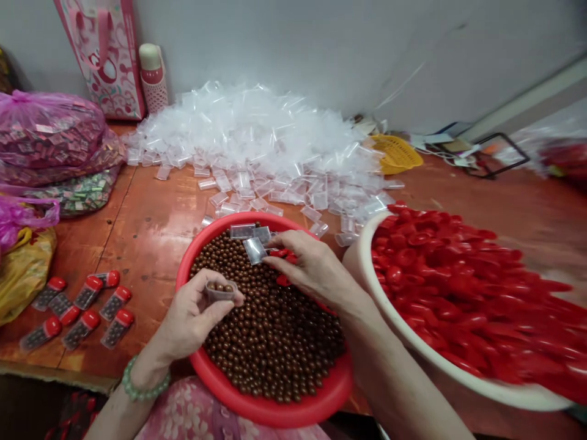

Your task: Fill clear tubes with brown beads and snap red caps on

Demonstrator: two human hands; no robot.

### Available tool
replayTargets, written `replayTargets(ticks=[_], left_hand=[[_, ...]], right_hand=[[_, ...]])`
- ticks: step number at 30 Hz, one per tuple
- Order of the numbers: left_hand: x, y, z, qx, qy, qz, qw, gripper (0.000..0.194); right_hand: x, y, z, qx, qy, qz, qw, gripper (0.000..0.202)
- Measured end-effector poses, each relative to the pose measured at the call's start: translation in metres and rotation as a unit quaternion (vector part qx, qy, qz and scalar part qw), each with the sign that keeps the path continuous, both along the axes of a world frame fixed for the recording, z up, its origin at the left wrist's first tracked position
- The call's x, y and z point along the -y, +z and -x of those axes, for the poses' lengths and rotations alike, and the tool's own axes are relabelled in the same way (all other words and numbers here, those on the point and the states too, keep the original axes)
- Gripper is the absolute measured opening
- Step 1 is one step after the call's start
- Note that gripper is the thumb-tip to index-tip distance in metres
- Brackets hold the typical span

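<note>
Clear cases point(257, 134) lie heaped beyond the red basin point(270, 415), left grip point(192, 311) pinching a ball-filled case point(221, 291), right grip point(307, 266) a see-through case point(254, 250).

8 red-capped tubes point(88, 293) – 1 red basin point(284, 415) – 1 white tub point(518, 395).

Peripheral items, rear and left of bench point(151, 211)
1 pink-and-white tote bag point(112, 82) stands upright near the wall point(321, 49); 1 flask point(153, 75) with a pale cap stands just beside it. At far left: 1 pink plastic bag point(50, 131) of small packets and 1 yellow bag point(30, 275). At rear right: 1 yellow basket point(398, 153), near 1 black frame point(510, 169).
</note>
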State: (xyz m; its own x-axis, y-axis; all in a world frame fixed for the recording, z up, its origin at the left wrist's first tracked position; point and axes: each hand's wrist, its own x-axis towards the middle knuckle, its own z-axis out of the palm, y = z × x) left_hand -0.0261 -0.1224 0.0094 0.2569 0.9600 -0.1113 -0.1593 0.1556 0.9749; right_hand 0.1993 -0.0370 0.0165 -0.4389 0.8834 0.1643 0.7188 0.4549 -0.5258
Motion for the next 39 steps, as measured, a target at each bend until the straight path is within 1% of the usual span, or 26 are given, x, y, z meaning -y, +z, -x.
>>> replayTargets(ticks=[2, 4, 5, 7, 9, 10, 12, 14, 15, 16, 17, 19, 20, 22, 24, 25, 27, 29, 30, 32, 35, 37, 39], left_hand=[[0.002, 0.004, 0.002, -0.027, -0.02, -0.031, 0.999, 0.012], [0.0, 0.005, 0.002, -0.069, -0.021, -0.053, 0.996, 0.013], [-0.001, 0.004, 0.002, -0.083, -0.018, -0.058, 0.995, 0.014], [-0.004, 0.003, 0.0, -0.086, -0.011, -0.053, 0.995, 0.018], [-0.007, 0.003, -0.001, -0.078, 0.001, -0.044, 0.996, 0.02], [-0.007, 0.003, -0.002, -0.08, 0.003, -0.04, 0.996, 0.02], [-0.007, 0.004, -0.003, -0.095, 0.004, -0.04, 0.995, 0.02], [-0.005, 0.004, -0.005, -0.104, -0.007, -0.041, 0.994, 0.02], [-0.004, 0.003, -0.005, -0.101, -0.009, -0.037, 0.994, 0.021], [-0.004, 0.002, -0.006, -0.096, -0.004, -0.03, 0.995, 0.02], [-0.003, 0.0, -0.007, -0.09, 0.005, -0.021, 0.996, 0.019], [-0.003, -0.003, -0.009, -0.082, 0.019, -0.002, 0.996, 0.018], [-0.002, -0.005, -0.01, -0.08, 0.021, 0.002, 0.997, 0.018], [-0.002, -0.007, -0.012, -0.075, 0.014, 0.006, 0.997, 0.017], [-0.002, -0.007, -0.014, -0.066, 0.006, 0.009, 0.998, 0.016], [-0.002, -0.006, -0.015, -0.06, 0.006, 0.012, 0.998, 0.015], [-0.003, -0.006, -0.016, -0.045, 0.007, 0.02, 0.999, 0.015], [-0.004, -0.007, -0.017, -0.025, 0.01, 0.029, 0.999, 0.017], [-0.004, -0.007, -0.017, -0.014, 0.01, 0.034, 0.999, 0.018], [-0.004, -0.009, -0.016, 0.009, 0.01, 0.044, 0.999, 0.021], [-0.003, -0.012, -0.016, 0.046, 0.005, 0.049, 0.998, 0.026], [-0.002, -0.013, -0.016, 0.065, -0.002, 0.056, 0.996, 0.028], [-0.001, -0.012, -0.016, 0.073, -0.01, 0.064, 0.995, 0.03]], right_hand=[[-0.006, -0.006, 0.007, 0.096, 0.01, -0.03, 0.995, 0.016], [-0.01, -0.012, 0.015, 0.166, 0.003, -0.047, 0.985, 0.022], [-0.011, -0.014, 0.019, 0.184, -0.005, -0.052, 0.982, 0.025], [-0.011, -0.018, 0.025, 0.183, -0.018, -0.057, 0.981, 0.028], [-0.01, -0.021, 0.027, 0.142, -0.021, -0.043, 0.989, 0.031], [-0.01, -0.021, 0.026, 0.109, -0.018, -0.017, 0.994, 0.031], [-0.011, -0.021, 0.023, 0.012, -0.008, 0.065, 0.998, 0.03], [-0.012, -0.017, 0.017, -0.097, -0.013, 0.127, 0.987, 0.029], [-0.011, -0.014, 0.012, -0.134, -0.024, 0.132, 0.982, 0.028], [-0.01, -0.011, 0.007, -0.15, -0.039, 0.121, 0.98, 0.025], [-0.008, -0.007, 0.001, -0.145, -0.052, 0.102, 0.983, 0.021], [-0.001, 0.002, -0.013, -0.087, -0.054, 0.078, 0.992, 0.014], [0.004, 0.005, -0.019, -0.05, -0.037, 0.074, 0.995, 0.013], [0.014, 0.007, -0.029, 0.031, 0.021, 0.07, 0.997, 0.013], [0.023, 0.003, -0.034, 0.116, 0.069, 0.052, 0.99, 0.018], [0.026, -0.001, -0.035, 0.155, 0.078, 0.038, 0.984, 0.02], [0.029, -0.011, -0.034, 0.212, 0.075, 0.009, 0.974, 0.021], [0.03, -0.018, -0.031, 0.229, 0.068, -0.015, 0.971, 0.019], [0.03, -0.019, -0.029, 0.219, 0.067, -0.022, 0.973, 0.018], [0.03, -0.017, -0.027, 0.159, 0.059, -0.031, 0.985, 0.015], [0.034, -0.005, -0.023, 0.001, 0.023, -0.02, 1.0, 0.015], [0.037, 0.004, -0.017, -0.104, 0.008, 0.018, 0.994, 0.019], [0.039, 0.009, -0.007, -0.183, 0.01, 0.069, 0.981, 0.022]])
